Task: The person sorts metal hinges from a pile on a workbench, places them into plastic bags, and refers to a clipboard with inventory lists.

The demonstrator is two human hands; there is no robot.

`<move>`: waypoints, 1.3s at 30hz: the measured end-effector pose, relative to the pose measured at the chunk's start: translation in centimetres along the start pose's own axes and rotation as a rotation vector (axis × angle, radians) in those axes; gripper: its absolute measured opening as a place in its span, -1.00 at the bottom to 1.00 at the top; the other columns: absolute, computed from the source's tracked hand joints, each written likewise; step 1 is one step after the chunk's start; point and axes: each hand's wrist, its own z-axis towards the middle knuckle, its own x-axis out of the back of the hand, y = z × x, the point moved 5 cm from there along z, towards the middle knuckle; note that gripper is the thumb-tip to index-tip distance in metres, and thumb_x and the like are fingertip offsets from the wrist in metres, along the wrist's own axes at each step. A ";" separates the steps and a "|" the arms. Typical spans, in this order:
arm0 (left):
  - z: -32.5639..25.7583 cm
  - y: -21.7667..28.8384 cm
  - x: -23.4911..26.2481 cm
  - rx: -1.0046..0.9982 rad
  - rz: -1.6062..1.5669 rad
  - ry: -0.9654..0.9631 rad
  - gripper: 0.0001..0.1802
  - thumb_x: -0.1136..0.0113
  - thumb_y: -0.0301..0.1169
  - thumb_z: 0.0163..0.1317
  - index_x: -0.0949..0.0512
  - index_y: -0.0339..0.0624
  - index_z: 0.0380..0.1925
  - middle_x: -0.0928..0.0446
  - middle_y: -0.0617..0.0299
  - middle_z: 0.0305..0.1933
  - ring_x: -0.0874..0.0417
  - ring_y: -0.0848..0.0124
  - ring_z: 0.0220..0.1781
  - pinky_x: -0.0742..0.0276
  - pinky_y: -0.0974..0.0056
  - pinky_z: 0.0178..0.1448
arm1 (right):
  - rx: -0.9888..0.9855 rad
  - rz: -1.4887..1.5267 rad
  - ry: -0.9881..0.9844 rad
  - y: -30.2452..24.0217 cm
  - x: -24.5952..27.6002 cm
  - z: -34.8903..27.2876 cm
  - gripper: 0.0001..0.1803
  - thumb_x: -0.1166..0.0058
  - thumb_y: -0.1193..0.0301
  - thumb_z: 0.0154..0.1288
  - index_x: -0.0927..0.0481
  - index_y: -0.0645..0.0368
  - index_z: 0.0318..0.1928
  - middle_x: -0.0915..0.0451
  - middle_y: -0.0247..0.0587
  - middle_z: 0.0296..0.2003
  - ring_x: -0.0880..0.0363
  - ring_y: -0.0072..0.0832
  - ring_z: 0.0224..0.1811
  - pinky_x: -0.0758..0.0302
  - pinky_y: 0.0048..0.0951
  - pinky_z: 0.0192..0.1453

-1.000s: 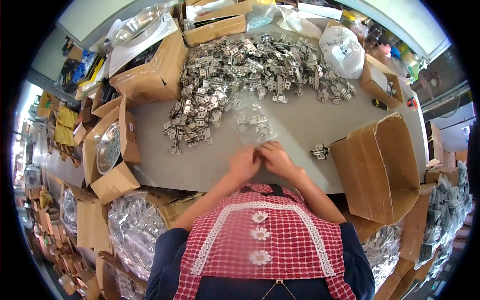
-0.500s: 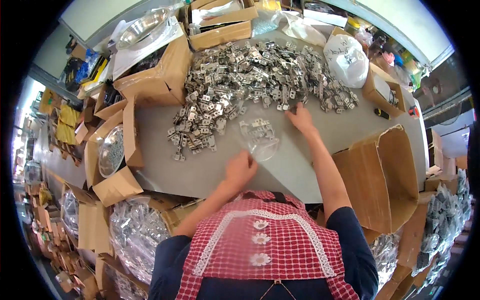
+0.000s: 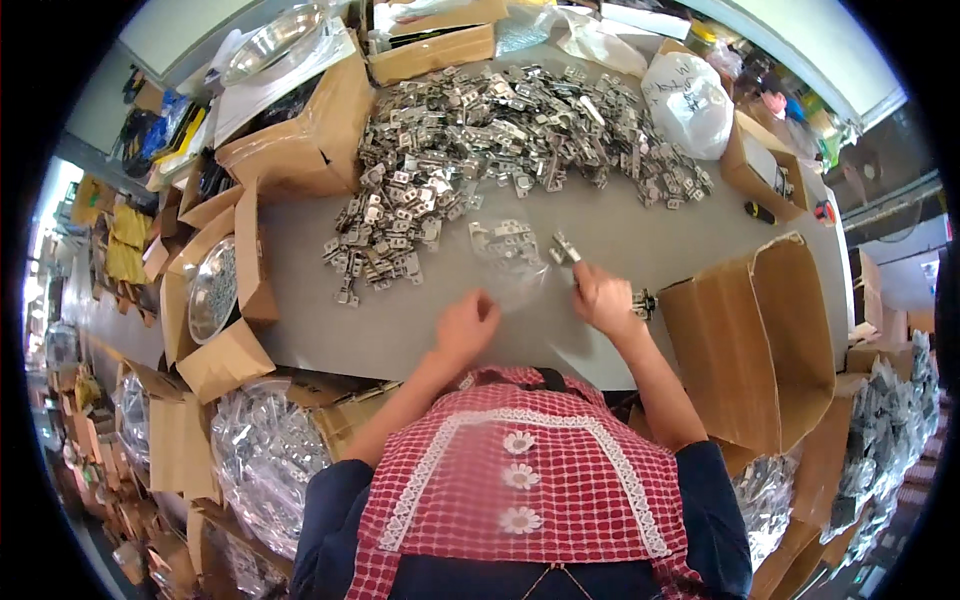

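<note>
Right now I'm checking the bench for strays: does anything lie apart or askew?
Yes. One metal hinge lies alone by the cardboard box, just past the right hand, apart from the big hinge pile.

A packing workshop; heaped metal hinges (image 3: 500, 120) on a grey table (image 3: 400, 320); cardboard boxes (image 3: 760, 340) all round.

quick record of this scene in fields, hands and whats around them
left hand: on the edge of a clear plastic bag
right hand: holds a metal hinge beside the bag
bag contents: a few metal hinges
table: grey, with a big pile of hinges at the far side
right side: open cardboard box
</note>
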 end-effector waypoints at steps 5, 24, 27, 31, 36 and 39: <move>-0.2 0.1 0.3 0.021 0.003 0.021 -0.73 -0.17 -0.19 0.23 -0.52 -0.17 -0.26 -0.67 0.03 -0.31 -0.70 0.04 -0.25 -0.58 0.05 -0.13 | -0.200 -0.050 -0.080 -0.1 0.9 -2.3 -0.60 -0.22 0.21 0.16 -0.45 0.23 -0.14 -0.61 0.01 -0.38 -0.64 -0.01 -0.30 -0.60 -0.07 -0.22; -3.7 1.8 -2.2 -0.192 0.169 0.014 -0.77 -0.17 -0.22 0.25 -0.51 -0.14 -0.28 -0.64 0.02 -0.38 -0.68 0.01 -0.31 -0.56 -0.02 -0.22 | -0.773 1.550 -0.117 -4.2 -3.7 -7.7 -0.84 -0.12 0.49 0.30 -0.55 0.36 -0.20 -0.62 -0.15 -0.46 -0.59 -0.47 -0.55 -0.51 -0.47 -0.49; -4.2 1.1 -3.5 -0.210 0.218 0.037 -0.76 -0.20 -0.23 0.25 -0.48 -0.16 -0.29 -0.64 0.05 -0.41 -0.68 0.03 -0.35 -0.55 0.01 -0.28 | -0.727 1.525 -0.171 -5.5 -5.2 -8.2 -0.78 -0.07 0.49 0.33 -0.53 0.38 -0.08 -0.68 -0.07 -0.34 -0.69 -0.40 -0.38 -0.63 -0.43 -0.31; -4.6 1.3 -3.7 -0.250 0.195 0.039 -0.78 -0.19 -0.24 0.25 -0.47 -0.15 -0.30 -0.64 0.06 -0.40 -0.68 0.04 -0.35 -0.55 0.00 -0.28 | -0.710 1.548 -0.225 -5.9 -5.8 -8.1 -0.81 -0.05 0.46 0.35 -0.56 0.32 -0.13 -0.69 -0.10 -0.25 -0.70 -0.42 -0.26 -0.61 -0.44 -0.20; -4.9 2.6 -3.6 -0.294 0.191 0.023 -0.78 -0.19 -0.27 0.25 -0.49 -0.19 -0.29 -0.64 0.03 -0.38 -0.68 0.03 -0.34 -0.56 0.03 -0.27 | -0.579 1.262 -0.269 -4.7 -8.2 -6.6 -0.81 -0.06 0.43 0.30 -0.60 0.26 -0.14 -0.68 -0.18 -0.29 -0.65 -0.51 -0.38 -0.55 -0.44 -0.32; -5.1 2.2 -3.7 -0.289 0.079 0.009 -0.74 -0.21 -0.25 0.26 -0.51 -0.22 -0.23 -0.65 0.01 -0.36 -0.69 0.10 -0.36 -0.57 0.08 -0.29 | -0.548 1.007 -0.156 -3.9 -7.8 -5.5 -0.72 -0.10 0.37 0.23 -0.61 0.19 -0.07 -0.65 -0.15 -0.38 -0.63 -0.51 -0.42 -0.53 -0.41 -0.32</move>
